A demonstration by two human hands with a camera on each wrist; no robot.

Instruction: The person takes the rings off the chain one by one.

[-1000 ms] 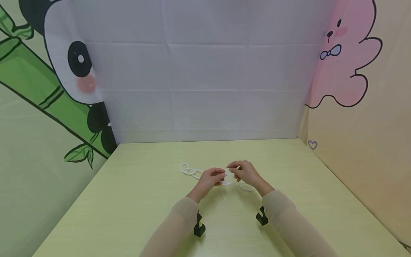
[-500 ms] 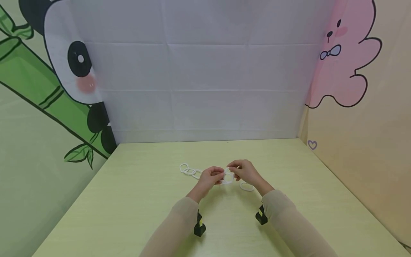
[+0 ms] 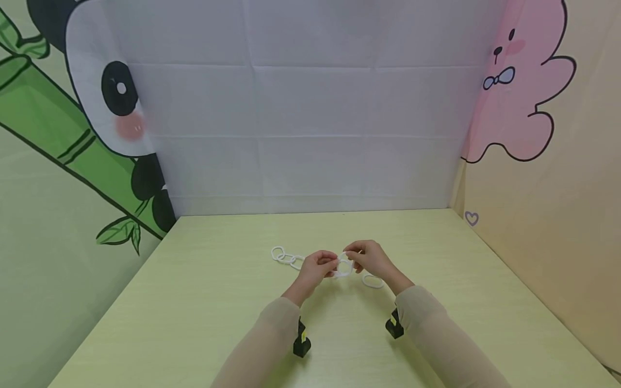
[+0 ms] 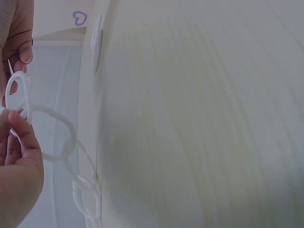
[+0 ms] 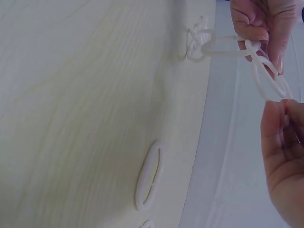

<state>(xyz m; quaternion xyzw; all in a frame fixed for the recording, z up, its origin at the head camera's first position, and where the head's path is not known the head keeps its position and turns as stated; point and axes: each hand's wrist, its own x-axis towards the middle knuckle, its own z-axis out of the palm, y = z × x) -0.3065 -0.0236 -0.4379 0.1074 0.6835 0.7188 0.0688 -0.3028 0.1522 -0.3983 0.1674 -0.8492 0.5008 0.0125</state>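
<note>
Above the pale table, my left hand [image 3: 316, 269] pinches a white plastic chain link [image 3: 345, 268]. My right hand [image 3: 372, 261] pinches the upper part of white linkage beside it, so the hands are close together. In the left wrist view, the linked white chain [image 4: 61, 118] trails from the left fingers down to the table. From the right wrist view, my right hand [image 5: 286, 156] grips the end of a link [image 5: 270, 78] that crosses another at the left fingertips. Whether every link there is fully joined I cannot tell.
A loose white oval link [image 3: 373, 281] lies on the table [image 3: 233, 312] just right of the hands. Part of a further link [image 5: 148, 224] shows at the bottom of the right wrist view. A white cloth backdrop [image 3: 310, 134] stands behind the table.
Both hands have risen very slightly, the held links with them. Their grip looks the same, and the loose link and the chain on the table stay put.
</note>
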